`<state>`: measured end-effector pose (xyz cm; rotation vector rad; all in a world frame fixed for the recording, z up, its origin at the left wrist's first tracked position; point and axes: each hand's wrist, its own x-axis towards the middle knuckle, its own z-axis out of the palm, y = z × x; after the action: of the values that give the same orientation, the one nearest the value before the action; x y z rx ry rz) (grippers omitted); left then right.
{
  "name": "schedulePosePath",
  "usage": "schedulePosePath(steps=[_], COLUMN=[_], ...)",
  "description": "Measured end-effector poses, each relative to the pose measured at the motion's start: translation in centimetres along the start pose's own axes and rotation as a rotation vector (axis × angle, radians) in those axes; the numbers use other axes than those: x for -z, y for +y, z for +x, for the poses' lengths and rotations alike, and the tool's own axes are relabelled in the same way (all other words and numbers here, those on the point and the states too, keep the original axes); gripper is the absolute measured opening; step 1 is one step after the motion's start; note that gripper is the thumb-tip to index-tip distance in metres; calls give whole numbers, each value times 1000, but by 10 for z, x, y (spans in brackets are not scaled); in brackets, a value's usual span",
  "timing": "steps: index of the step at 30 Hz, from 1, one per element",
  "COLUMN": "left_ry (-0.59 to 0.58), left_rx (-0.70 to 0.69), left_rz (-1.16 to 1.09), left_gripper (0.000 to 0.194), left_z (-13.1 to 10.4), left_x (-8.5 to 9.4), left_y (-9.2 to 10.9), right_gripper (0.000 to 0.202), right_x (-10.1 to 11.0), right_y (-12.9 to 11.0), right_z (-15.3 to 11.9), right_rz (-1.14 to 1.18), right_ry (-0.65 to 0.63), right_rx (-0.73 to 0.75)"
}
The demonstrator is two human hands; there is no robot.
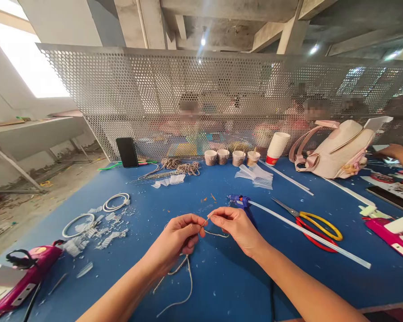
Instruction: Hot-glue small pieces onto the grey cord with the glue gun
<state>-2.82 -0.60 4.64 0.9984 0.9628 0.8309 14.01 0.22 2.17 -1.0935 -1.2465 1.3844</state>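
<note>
Over the middle of the blue table, both hands meet fingertip to fingertip. My left hand (183, 230) is closed, pinching a thin beige cord (190, 277) whose loose ends trail down onto the table. My right hand (233, 223) pinches part of the same cord close to the left fingertips; a short length of it runs below the right fingers. What exactly lies between the fingertips is too small to make out. Just behind the right hand lies a blue glue gun (240, 201) with a long clear glue stick (309, 235) in it.
Scissors (312, 223) with red and yellow handles lie at the right, near a pink power strip (394, 237). Another power strip (30, 277), white rings (79, 225) and plastic scraps are at the left. Cord bundles (188, 168), paper cups (211, 157) and a backpack (339, 150) line the back.
</note>
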Motion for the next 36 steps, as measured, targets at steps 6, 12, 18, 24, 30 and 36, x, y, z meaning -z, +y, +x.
schedulePosePath(steps=[6, 12, 18, 24, 30, 36], left_ry=[29, 59, 53, 38, 55, 27], left_rx=[-69, -83, -79, -90, -80, -78], left_rz=[116, 122, 49, 24, 31, 86], left_gripper=[24, 29, 35, 30, 28, 32], left_z=[0, 2, 3, 4, 4, 3], left_x=[-1, 0, -1, -2, 0, 0], left_y=[-1, -5, -8, -10, -11, -11], right_gripper=[20, 19, 20, 20, 22, 23], right_x=[-1, -2, -2, -3, -4, -4], right_y=[-1, -1, -2, -2, -1, 0], right_z=[0, 0, -2, -2, -1, 0], right_rz=[17, 15, 15, 11, 16, 18], right_ry=[12, 6, 1, 16, 8, 9], right_rx=[-1, -4, -19, -22, -18, -16])
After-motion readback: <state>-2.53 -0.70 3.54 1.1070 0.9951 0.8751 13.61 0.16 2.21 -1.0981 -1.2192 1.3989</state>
